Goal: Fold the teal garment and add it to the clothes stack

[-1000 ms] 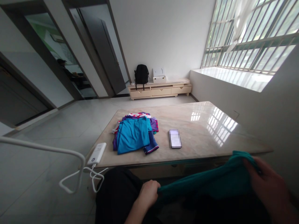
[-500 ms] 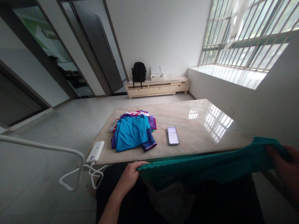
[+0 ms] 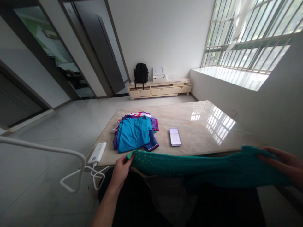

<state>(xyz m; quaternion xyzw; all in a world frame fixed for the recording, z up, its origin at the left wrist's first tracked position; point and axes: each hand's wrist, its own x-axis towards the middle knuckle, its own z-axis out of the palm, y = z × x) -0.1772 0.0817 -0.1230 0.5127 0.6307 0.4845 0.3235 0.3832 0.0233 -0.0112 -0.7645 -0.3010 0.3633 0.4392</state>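
Observation:
A long green piece of clothing [image 3: 189, 165], with pale dots near its left end, stretches between my two hands across my lap, along the table's near edge. My left hand [image 3: 121, 168] pinches its left corner. At the far right my right hand [image 3: 281, 162] grips the other end, its fingers lying over the cloth and partly hidden by it. Just beyond my left hand, a blue folded garment [image 3: 133, 132] lies on top of a pile of purple, red and navy clothes [image 3: 153, 140] on the marble table [image 3: 189, 126].
A phone [image 3: 175, 137] lies right of the pile. A white power bank [image 3: 97, 153] with a cable [image 3: 94, 176] sits at the table's left corner. A white bent tube [image 3: 47, 147] crosses on the left. Behind stands a low cabinet [image 3: 161, 90] with a black backpack [image 3: 141, 73].
My left hand has moved left and up with its corner of the green garment. My right hand has shifted slightly left, and the cloth now hangs straighter between them.

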